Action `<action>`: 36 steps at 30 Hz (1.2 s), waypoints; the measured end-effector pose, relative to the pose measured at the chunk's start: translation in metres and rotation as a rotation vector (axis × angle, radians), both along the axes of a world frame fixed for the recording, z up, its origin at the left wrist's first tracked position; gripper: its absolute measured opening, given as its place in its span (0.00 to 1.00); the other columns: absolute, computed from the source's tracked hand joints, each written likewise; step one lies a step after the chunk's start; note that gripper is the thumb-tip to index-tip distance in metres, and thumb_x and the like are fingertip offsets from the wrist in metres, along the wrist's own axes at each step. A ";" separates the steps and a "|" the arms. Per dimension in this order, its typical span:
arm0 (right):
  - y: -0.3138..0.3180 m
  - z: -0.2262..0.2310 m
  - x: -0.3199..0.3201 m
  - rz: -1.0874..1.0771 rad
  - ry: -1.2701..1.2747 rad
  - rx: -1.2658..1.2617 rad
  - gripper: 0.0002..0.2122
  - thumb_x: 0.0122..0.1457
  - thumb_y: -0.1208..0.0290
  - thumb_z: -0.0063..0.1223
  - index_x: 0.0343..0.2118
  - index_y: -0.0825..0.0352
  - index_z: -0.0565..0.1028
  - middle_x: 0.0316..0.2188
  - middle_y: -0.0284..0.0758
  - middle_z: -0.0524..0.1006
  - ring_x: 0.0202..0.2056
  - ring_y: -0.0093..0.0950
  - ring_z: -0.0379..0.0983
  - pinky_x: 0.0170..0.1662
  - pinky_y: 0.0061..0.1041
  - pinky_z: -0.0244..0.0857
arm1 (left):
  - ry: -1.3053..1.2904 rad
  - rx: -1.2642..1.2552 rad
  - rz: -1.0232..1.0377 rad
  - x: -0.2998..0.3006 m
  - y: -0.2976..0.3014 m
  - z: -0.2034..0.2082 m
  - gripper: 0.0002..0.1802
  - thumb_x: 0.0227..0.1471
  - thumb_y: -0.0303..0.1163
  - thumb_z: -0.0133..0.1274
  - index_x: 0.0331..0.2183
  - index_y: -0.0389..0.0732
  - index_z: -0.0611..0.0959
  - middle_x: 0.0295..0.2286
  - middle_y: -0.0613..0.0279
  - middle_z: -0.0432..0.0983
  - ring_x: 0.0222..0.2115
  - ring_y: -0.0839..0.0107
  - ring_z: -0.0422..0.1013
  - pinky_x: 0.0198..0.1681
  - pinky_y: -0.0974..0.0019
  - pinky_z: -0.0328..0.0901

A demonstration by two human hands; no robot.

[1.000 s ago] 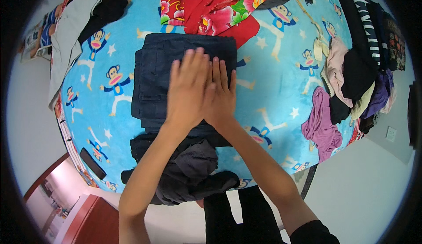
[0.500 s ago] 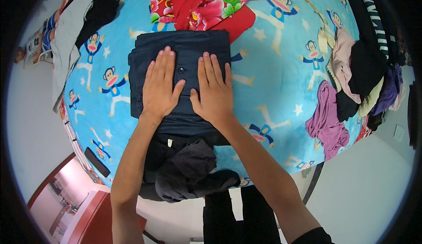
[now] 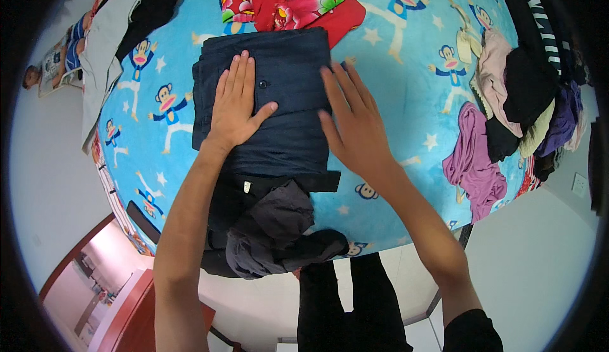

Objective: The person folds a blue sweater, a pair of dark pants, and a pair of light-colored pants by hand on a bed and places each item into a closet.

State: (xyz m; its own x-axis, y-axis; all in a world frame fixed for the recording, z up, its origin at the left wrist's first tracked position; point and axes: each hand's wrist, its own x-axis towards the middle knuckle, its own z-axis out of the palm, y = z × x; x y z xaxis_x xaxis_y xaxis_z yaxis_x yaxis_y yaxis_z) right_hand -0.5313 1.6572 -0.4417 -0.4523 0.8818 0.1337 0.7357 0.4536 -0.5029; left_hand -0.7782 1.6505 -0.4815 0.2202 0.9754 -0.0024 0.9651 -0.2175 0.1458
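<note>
The left hand [image 3: 236,112] lies flat on the folded dark blue clothes [image 3: 295,60]; its fingers are open and straight, close to each other, and the thumb points away to the right. A round button [image 3: 263,85] is just to the right of these fingers. The right hand [image 3: 358,126] is also open, and its fingers are a little apart. Their tips are at the right edge of the folded clothes, but I cannot tell if they touch it. Beyond the fingers of both hands there is a red flowered cloth [image 3: 342,25]. Behind the fingers, on the wrist side, lies a crumpled dark cloth [image 3: 279,225]. Well to the right of the right fingers, a purple cloth [image 3: 472,155] rests on the blue blanket [image 3: 406,123]
</note>
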 end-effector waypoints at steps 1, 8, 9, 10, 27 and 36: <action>0.020 0.008 -0.018 0.077 0.055 0.094 0.28 0.52 0.66 0.51 0.56 0.70 0.60 0.58 0.44 0.58 0.59 0.41 0.54 0.60 0.42 0.47 | -0.043 -0.024 -0.052 -0.002 0.001 0.001 0.49 0.49 0.54 0.47 0.59 0.31 0.48 0.61 0.46 0.39 0.63 0.56 0.36 0.63 0.55 0.34; -0.022 -0.035 -0.063 0.268 0.049 0.061 0.28 0.51 0.62 0.51 0.54 0.71 0.63 0.58 0.41 0.59 0.60 0.36 0.52 0.62 0.40 0.43 | -0.082 -0.220 -0.191 -0.020 0.010 0.009 0.71 0.32 0.66 0.57 0.59 0.30 0.39 0.61 0.41 0.29 0.63 0.51 0.28 0.62 0.51 0.30; -0.036 -0.033 -0.055 0.261 -0.005 0.026 0.28 0.51 0.62 0.52 0.54 0.70 0.63 0.59 0.40 0.58 0.60 0.35 0.51 0.62 0.40 0.43 | -0.057 -0.254 -0.172 -0.016 0.013 0.011 0.71 0.30 0.65 0.59 0.59 0.29 0.39 0.61 0.41 0.30 0.63 0.51 0.28 0.62 0.52 0.30; -0.053 -0.028 -0.046 0.252 -0.057 -0.008 0.29 0.51 0.63 0.53 0.55 0.70 0.63 0.59 0.40 0.58 0.61 0.34 0.51 0.62 0.41 0.43 | -0.045 -0.256 -0.174 -0.018 0.013 0.012 0.73 0.29 0.65 0.60 0.59 0.28 0.38 0.61 0.41 0.29 0.63 0.51 0.27 0.62 0.52 0.29; -0.016 -0.042 -0.050 -0.126 0.089 0.035 0.27 0.49 0.68 0.53 0.54 0.69 0.63 0.57 0.46 0.59 0.59 0.44 0.53 0.60 0.44 0.47 | -0.193 0.160 0.420 -0.005 -0.061 0.033 0.38 0.46 0.39 0.55 0.54 0.30 0.61 0.54 0.41 0.56 0.56 0.46 0.53 0.58 0.50 0.47; 0.063 0.016 -0.039 -0.363 0.478 -1.000 0.32 0.46 0.62 0.61 0.53 0.70 0.62 0.47 0.46 0.70 0.46 0.38 0.69 0.47 0.31 0.63 | -1.087 -0.648 1.011 -0.079 -0.015 0.083 0.55 0.36 0.52 0.64 0.54 0.26 0.56 0.49 0.41 0.64 0.47 0.53 0.67 0.46 0.59 0.66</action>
State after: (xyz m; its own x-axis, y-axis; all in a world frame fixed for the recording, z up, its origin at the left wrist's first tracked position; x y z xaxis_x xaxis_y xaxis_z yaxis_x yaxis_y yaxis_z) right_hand -0.5702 1.7199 -0.4261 -0.2432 0.7577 -0.6056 0.3795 -0.5002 -0.7783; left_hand -0.8569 1.6355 -0.3986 -0.3054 0.6122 -0.7293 0.0534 0.7757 0.6288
